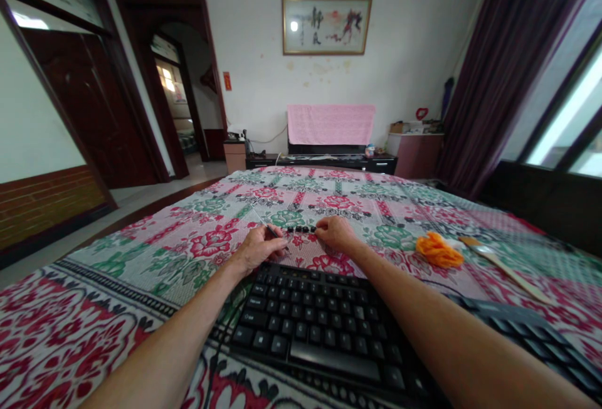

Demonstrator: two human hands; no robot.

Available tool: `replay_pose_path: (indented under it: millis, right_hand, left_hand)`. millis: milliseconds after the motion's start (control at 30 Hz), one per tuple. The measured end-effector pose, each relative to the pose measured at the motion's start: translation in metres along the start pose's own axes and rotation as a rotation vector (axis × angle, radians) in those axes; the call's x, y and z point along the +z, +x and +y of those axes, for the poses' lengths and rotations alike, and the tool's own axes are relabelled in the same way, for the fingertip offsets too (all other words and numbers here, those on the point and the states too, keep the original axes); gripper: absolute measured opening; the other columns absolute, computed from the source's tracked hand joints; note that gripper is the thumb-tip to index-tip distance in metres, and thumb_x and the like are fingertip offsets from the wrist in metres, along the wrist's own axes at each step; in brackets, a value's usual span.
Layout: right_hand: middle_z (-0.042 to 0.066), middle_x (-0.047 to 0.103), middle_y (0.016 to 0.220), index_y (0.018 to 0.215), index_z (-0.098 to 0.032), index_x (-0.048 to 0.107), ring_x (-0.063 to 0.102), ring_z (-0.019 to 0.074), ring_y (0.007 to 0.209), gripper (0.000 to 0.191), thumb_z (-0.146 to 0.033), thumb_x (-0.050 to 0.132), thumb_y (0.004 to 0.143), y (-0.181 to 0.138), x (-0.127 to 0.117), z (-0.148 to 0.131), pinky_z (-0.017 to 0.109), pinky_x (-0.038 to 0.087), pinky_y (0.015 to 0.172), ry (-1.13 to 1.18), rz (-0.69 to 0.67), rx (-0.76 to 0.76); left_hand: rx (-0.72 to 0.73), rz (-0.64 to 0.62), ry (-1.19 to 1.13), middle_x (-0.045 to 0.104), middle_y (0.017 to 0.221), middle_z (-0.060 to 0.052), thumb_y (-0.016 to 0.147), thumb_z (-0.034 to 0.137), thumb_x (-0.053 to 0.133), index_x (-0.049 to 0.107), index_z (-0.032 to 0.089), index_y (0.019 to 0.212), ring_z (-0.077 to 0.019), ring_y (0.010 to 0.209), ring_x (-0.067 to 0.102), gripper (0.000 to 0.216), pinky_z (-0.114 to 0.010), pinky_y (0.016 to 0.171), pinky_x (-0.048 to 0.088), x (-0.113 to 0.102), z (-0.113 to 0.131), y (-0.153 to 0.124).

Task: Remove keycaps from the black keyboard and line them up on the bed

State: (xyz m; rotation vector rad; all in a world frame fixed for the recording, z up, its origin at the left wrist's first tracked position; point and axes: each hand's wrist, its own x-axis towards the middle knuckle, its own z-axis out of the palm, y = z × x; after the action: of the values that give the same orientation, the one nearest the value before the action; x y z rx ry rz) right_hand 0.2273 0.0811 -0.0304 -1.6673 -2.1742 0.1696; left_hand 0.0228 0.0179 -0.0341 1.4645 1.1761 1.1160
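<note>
My left hand is closed around a slim screwdriver with a dark handle. Its thin metal shaft points away to the upper left. A short row of small black keycaps lies on the flowered cloth between my hands. At the right end of that row, the fingertips of my right hand are pinched together on a keycap, which they mostly hide. Nearer to me, below both hands, is a black keyboard. Along its far edge, part of the top row looks bare of caps. My right forearm covers its right side.
A second black keyboard lies to the right, partly behind my forearm. Beyond it are a crumpled orange cloth and a brush with a pale handle. The patterned tablecloth covers the wide table. A low black cabinet stands by the far wall.
</note>
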Motion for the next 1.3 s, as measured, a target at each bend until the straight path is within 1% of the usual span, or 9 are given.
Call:
replay_pose_path:
  millis: [167, 267, 367, 467, 533, 633, 800, 1067, 1300]
  right_hand:
    - [0.002, 0.057, 0.057, 0.065, -0.015, 0.065, 0.041, 0.0099, 0.050, 0.023, -0.029, 0.048, 0.069, -0.002, -0.021, -0.004, 0.023, 0.023, 0.048, -0.110, -0.049, -0.034]
    - [0.002, 0.056, 0.055, 0.062, -0.015, 0.063, 0.039, 0.0090, 0.050, 0.023, -0.023, 0.044, 0.071, -0.017, -0.040, -0.004, 0.023, 0.023, 0.049, -0.135, -0.095, -0.132]
    - [0.002, 0.059, 0.059, 0.064, -0.015, 0.064, 0.042, 0.0091, 0.052, 0.022, -0.022, 0.044, 0.073, -0.044, -0.056, -0.002, 0.023, 0.024, 0.050, -0.093, -0.163, -0.211]
    - [0.003, 0.060, 0.061, 0.067, -0.015, 0.064, 0.044, 0.0098, 0.053, 0.025, -0.025, 0.042, 0.077, -0.074, -0.066, -0.001, 0.022, 0.024, 0.050, -0.045, -0.244, -0.228]
    - [0.003, 0.059, 0.060, 0.064, -0.015, 0.062, 0.043, 0.0100, 0.053, 0.029, -0.026, 0.039, 0.079, -0.088, -0.068, -0.001, 0.022, 0.025, 0.050, -0.022, -0.251, -0.238]
    - [0.003, 0.059, 0.060, 0.063, -0.014, 0.060, 0.044, 0.0101, 0.054, 0.034, -0.027, 0.036, 0.082, -0.099, -0.065, -0.002, 0.022, 0.025, 0.051, 0.035, -0.249, -0.255]
    - [0.003, 0.058, 0.059, 0.062, -0.014, 0.059, 0.044, 0.0097, 0.053, 0.034, -0.027, 0.035, 0.083, -0.099, -0.059, -0.002, 0.022, 0.025, 0.050, 0.064, -0.260, -0.258]
    - [0.003, 0.060, 0.060, 0.066, -0.015, 0.063, 0.043, 0.0100, 0.052, 0.035, -0.026, 0.035, 0.083, -0.102, -0.065, -0.004, 0.022, 0.025, 0.050, 0.027, -0.277, -0.275]
    - [0.004, 0.061, 0.063, 0.068, -0.015, 0.064, 0.046, 0.0103, 0.054, 0.036, -0.026, 0.035, 0.085, -0.101, -0.062, -0.002, 0.022, 0.026, 0.051, 0.010, -0.250, -0.297]
  left_hand:
    - [-0.013, 0.004, -0.032, 0.059, 0.056, 0.003, 0.063, 0.028, 0.066, 0.049, 0.016, 0.080, -0.0108, 0.049, 0.058, 0.028, -0.021, 0.048, 0.045, -0.001, 0.007, 0.000]
    - [0.038, -0.011, -0.064, 0.060, 0.059, 0.002, 0.062, 0.028, 0.067, 0.050, 0.016, 0.078, -0.0106, 0.052, 0.059, 0.027, -0.021, 0.051, 0.045, 0.003, 0.022, -0.002]
    - [0.085, -0.167, -0.033, 0.060, 0.062, 0.001, 0.062, 0.027, 0.067, 0.052, 0.015, 0.076, -0.0106, 0.055, 0.058, 0.024, -0.021, 0.053, 0.043, 0.010, 0.041, -0.008]
    - [0.100, -0.313, 0.020, 0.060, 0.065, 0.002, 0.061, 0.025, 0.068, 0.054, 0.015, 0.076, -0.0090, 0.058, 0.056, 0.022, -0.021, 0.057, 0.042, 0.018, 0.051, -0.014]
    - [0.088, -0.368, 0.041, 0.058, 0.065, 0.003, 0.060, 0.024, 0.069, 0.055, 0.015, 0.076, -0.0081, 0.058, 0.054, 0.023, -0.020, 0.057, 0.041, 0.022, 0.051, -0.016]
    - [0.066, -0.380, 0.064, 0.057, 0.065, 0.004, 0.060, 0.025, 0.068, 0.054, 0.015, 0.076, -0.0074, 0.057, 0.052, 0.024, -0.020, 0.055, 0.039, 0.023, 0.048, -0.017]
    - [0.076, -0.391, 0.108, 0.057, 0.063, 0.004, 0.062, 0.024, 0.067, 0.054, 0.015, 0.076, -0.0076, 0.056, 0.052, 0.021, -0.019, 0.055, 0.038, 0.025, 0.048, -0.019]
    - [0.101, -0.398, 0.166, 0.056, 0.065, 0.004, 0.062, 0.023, 0.066, 0.054, 0.016, 0.075, -0.0072, 0.058, 0.050, 0.019, -0.018, 0.056, 0.038, 0.029, 0.050, -0.021]
    - [0.157, -0.381, 0.276, 0.052, 0.063, 0.004, 0.062, 0.022, 0.065, 0.054, 0.016, 0.074, -0.0069, 0.057, 0.047, 0.017, -0.017, 0.054, 0.037, 0.032, 0.051, -0.022]
